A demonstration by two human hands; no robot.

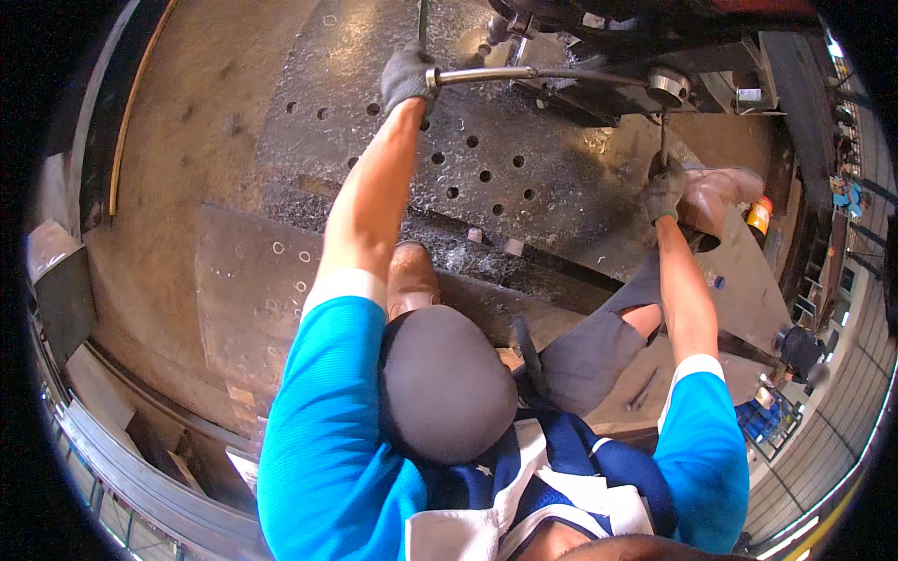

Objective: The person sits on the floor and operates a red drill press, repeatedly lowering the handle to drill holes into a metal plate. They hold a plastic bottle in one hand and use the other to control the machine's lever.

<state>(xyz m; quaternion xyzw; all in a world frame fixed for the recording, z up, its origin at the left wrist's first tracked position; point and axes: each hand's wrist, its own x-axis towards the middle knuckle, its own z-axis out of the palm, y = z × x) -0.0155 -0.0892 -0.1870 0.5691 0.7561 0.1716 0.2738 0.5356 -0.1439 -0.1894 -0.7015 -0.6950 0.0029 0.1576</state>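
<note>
My left hand (405, 77), in a dark grey work glove, is closed around the left end of a long metal lever (486, 75). A thin dark rod rises from beside that fist; whether the hand holds it too, I cannot tell. The lever runs right to a round metal hub (668, 86) on a dark machine. Below the hub, my right hand (663, 192), also gloved, is wrapped round a second, thinner lever (665, 140) that comes down from it. Under my arms lies a dark steel plate (571, 178) with several drilled holes and scattered metal shavings.
The dark machine body (599, 93) stands at the far right. A yellow-orange bottle (760, 215) is beside my right boot (716, 196). My left boot (412, 276) is by a gap between plates holding shavings. A loose plate (248, 290) lies left; a tool (642, 391) lies lower right.
</note>
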